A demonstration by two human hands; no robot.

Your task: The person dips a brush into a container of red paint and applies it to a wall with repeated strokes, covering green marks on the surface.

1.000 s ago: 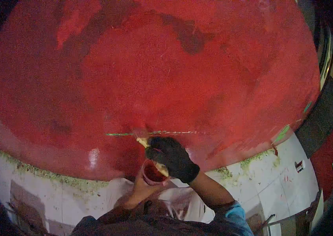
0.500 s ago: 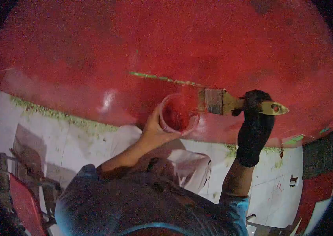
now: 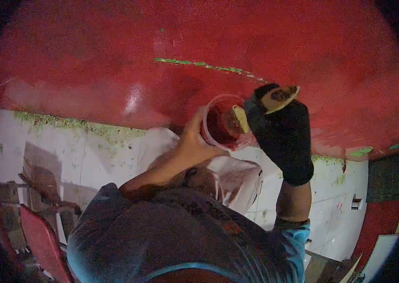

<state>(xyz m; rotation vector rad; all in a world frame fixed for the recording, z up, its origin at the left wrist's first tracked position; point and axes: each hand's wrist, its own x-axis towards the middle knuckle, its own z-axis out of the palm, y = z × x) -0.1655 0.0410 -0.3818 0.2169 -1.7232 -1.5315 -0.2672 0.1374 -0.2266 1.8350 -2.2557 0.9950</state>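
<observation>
My left hand (image 3: 201, 144) is bare and wrapped round a clear round cup (image 3: 208, 132) with dark red paint inside. A dark glove covers my right hand (image 3: 272, 118), which grips a wide paintbrush (image 3: 278, 98) by its handle. The brush tilts down, its bristle end inside the cup at the right side. Behind both hands stands a red painted wall (image 3: 114, 52), with a thin broken green line (image 3: 199, 64) across it above the cup.
White floor tiles (image 3: 100, 160) meet the wall along an edge speckled with green and yellow. A red chair (image 3: 41, 233) is at the lower left. At the right are a dark panel (image 3: 388, 177) and a red surface (image 3: 381, 226).
My right hand has moved left and turned, bringing the brush from beside the wall into the cup. The cup and my left hand appear slightly higher and further right.
</observation>
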